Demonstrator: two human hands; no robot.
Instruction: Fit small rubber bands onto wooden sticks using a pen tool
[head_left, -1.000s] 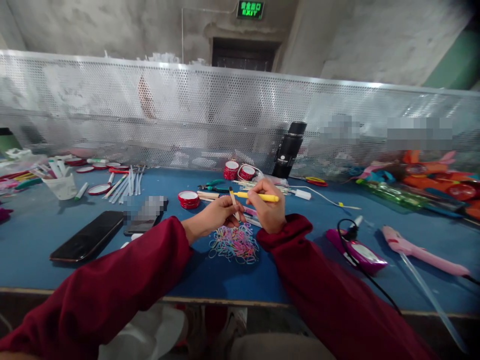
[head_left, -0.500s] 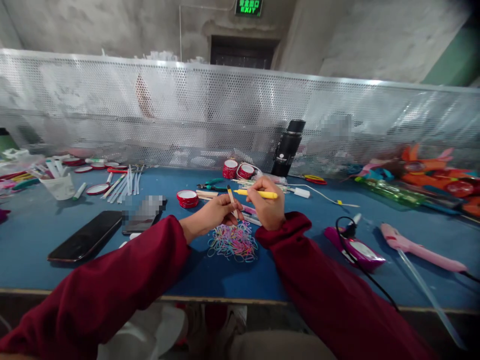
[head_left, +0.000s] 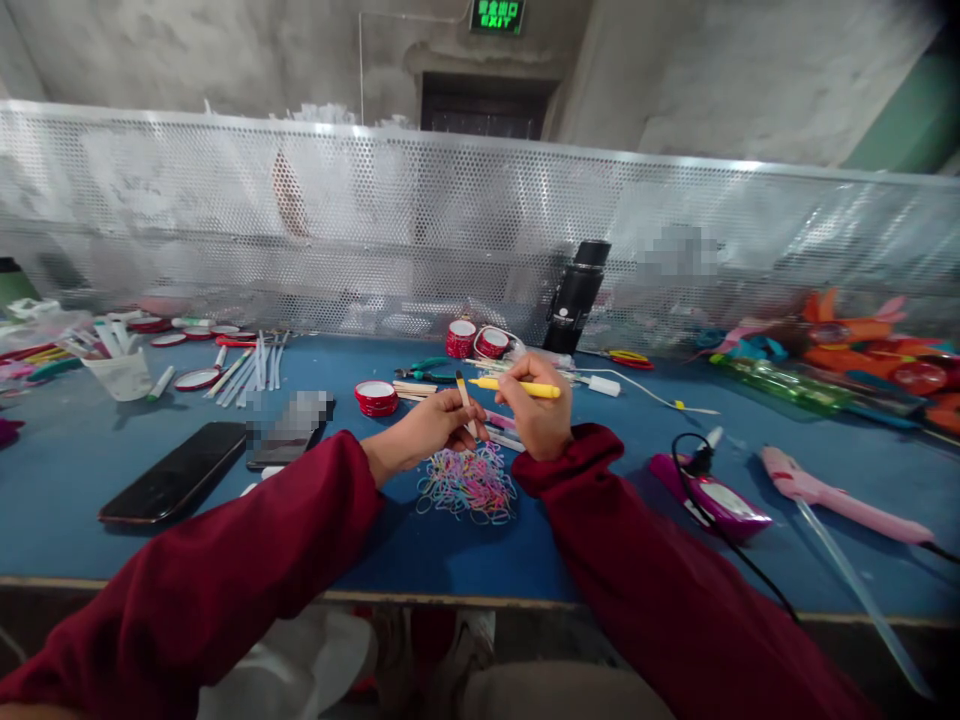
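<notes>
My left hand [head_left: 439,422] is closed on a thin, pale flat stick [head_left: 463,390] that stands tilted, its top end dark with a yellow band below. A yellow marker [head_left: 536,389] lies nearly level in my right hand [head_left: 541,415], its tip pointing left, close to the upper part of the stick. I cannot tell whether tip and stick touch. Just below both hands a heap of small coloured rubber bands [head_left: 471,485] lies on the blue table [head_left: 480,570]. Pens [head_left: 504,430] rest behind my fingers, partly hidden.
Red-edged round pieces [head_left: 376,398], green-handled pliers [head_left: 431,370] and a black bottle [head_left: 576,298] stand farther back. Two phones [head_left: 176,472] lie left, near a white cup of pens [head_left: 118,375]. Rightward are a purple device with a cable [head_left: 709,498] and a pink glue gun [head_left: 847,500].
Almost nothing differs. The marker and my right hand have shifted very slightly to the right, and the whole view has moved a touch.
</notes>
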